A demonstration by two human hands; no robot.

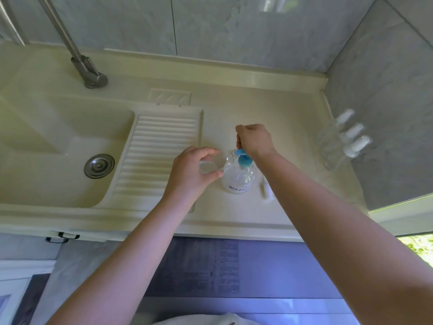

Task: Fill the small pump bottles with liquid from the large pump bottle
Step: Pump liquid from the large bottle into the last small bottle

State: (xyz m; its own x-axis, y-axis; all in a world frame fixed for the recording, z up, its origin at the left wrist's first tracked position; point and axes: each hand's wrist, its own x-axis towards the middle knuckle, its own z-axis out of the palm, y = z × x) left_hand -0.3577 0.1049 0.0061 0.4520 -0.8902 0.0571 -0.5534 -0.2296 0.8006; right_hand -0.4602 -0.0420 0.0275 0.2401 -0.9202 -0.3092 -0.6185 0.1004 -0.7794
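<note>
A large clear pump bottle (237,180) with a blue pump head (244,160) stands on the cream counter, just right of the ribbed drainboard. My right hand (254,139) sits on top of the pump head, fingers curled round it. My left hand (194,171) grips a small clear bottle (208,167), its open mouth facing up, right beside the pump's spout. A white pump cap (266,190) lies on the counter to the right of the large bottle. Three small clear bottles with white caps (339,141) stand at the counter's right edge.
A cream sink basin (58,146) with a metal drain (99,165) lies to the left, a metal tap (89,71) behind it. The ribbed drainboard (159,156) is between basin and bottles. Grey tiled walls close the back and right.
</note>
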